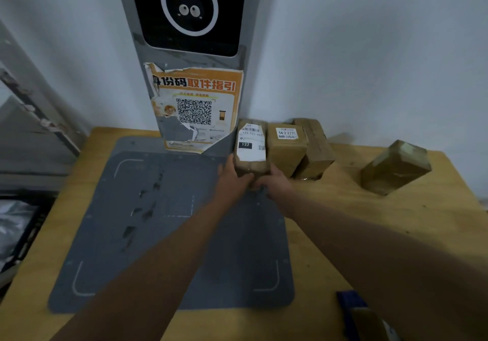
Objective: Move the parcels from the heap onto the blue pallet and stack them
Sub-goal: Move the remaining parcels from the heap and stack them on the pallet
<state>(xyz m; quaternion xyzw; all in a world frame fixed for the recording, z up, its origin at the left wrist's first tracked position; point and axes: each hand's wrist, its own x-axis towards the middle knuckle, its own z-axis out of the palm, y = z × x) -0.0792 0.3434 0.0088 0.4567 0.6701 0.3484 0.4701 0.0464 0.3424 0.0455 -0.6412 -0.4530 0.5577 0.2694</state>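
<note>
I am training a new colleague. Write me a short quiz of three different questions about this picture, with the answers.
1. True or false: both hands hold the parcel with the white label.
2. How many brown parcels show by the wall on the wooden table?
3. Which one stands apart from the others? A) the parcel marked 122 B) the rightmost parcel C) the parcel marked 54

Key: 1 true: left hand and right hand grip its near end. 2 four. 3 B.

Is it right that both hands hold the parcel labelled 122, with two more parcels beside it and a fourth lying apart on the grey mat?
Not quite. The head view shows the fourth parcel apart on the wooden table, not the grey mat. Both hands, left and right, do hold the parcel labelled 122, two more parcels beside it.
</note>
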